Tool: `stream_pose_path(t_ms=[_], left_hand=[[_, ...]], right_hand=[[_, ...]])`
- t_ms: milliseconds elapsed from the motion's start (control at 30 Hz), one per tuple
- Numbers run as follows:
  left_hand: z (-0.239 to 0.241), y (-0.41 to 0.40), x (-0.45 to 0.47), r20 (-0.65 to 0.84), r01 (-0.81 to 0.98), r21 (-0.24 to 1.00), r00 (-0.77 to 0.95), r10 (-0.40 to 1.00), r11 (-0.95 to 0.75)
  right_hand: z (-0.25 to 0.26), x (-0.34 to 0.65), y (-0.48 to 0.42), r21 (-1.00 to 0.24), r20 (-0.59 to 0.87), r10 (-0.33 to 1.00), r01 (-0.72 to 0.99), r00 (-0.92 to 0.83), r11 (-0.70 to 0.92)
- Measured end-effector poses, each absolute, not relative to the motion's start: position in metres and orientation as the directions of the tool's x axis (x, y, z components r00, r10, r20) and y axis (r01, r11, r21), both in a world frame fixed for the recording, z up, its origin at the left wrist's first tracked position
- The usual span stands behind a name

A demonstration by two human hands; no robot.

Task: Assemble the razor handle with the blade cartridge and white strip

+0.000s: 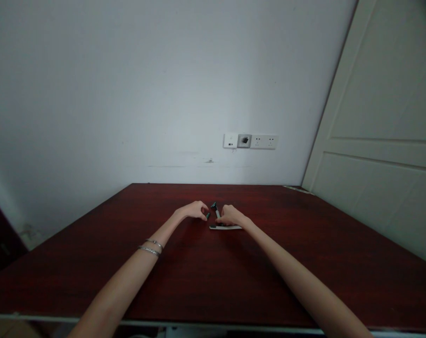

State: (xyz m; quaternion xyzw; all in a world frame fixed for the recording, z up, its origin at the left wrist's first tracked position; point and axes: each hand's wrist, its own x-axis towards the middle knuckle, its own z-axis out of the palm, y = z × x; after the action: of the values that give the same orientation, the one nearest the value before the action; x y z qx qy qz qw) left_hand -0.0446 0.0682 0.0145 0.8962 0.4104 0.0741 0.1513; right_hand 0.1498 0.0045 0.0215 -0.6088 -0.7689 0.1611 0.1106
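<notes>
My left hand [198, 210] is over the table with its fingers curved and a gap between thumb and forefinger. A small dark green piece [208, 216] is right by the thumb tip; whether they touch is hard to see. My right hand [230, 215] is closed around the handle end of a razor [217, 212], whose dark head points away toward the wall. Just in front of that hand a slim pale stick with a dark left end [225, 227] lies crosswise on the table, its right end reaching under my right wrist.
The dark red table [185, 272] runs back to a white wall [163, 94]. Sockets [264, 142] are set in the wall above the table's back edge. A pale panelled door [382, 131] stands along the right side. A flat strip [297, 189] lies at the back right corner.
</notes>
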Motion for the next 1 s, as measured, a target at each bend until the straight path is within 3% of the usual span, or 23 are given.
stream_pose_path(t_ms=[167,333,700,867,1000], left_hand=[[0.013,0.067,-0.043,0.018,0.674,0.370,0.683,0.730,-0.639],[0.013,0.073,-0.045,-0.011,0.656,0.424,0.693,0.721,-0.624],[0.007,0.078,-0.045,0.013,0.603,0.519,0.703,0.711,-0.606],[0.012,0.065,-0.042,0.202,0.567,0.527,0.640,0.741,-0.633],[0.024,0.048,-0.035,0.474,0.501,0.471,0.551,0.687,-0.726]], right_hand=[[0.031,0.158,0.003,-0.470,0.022,0.961,0.846,-0.276,0.253],[0.043,0.174,0.009,-0.477,0.124,0.956,0.829,-0.266,0.293],[0.034,0.187,0.017,-0.499,0.209,0.943,0.802,-0.258,0.330],[0.032,0.189,0.019,-0.599,0.313,0.935,0.729,-0.169,0.332],[0.027,0.191,0.019,-0.774,0.259,0.959,0.568,-0.118,0.279]])
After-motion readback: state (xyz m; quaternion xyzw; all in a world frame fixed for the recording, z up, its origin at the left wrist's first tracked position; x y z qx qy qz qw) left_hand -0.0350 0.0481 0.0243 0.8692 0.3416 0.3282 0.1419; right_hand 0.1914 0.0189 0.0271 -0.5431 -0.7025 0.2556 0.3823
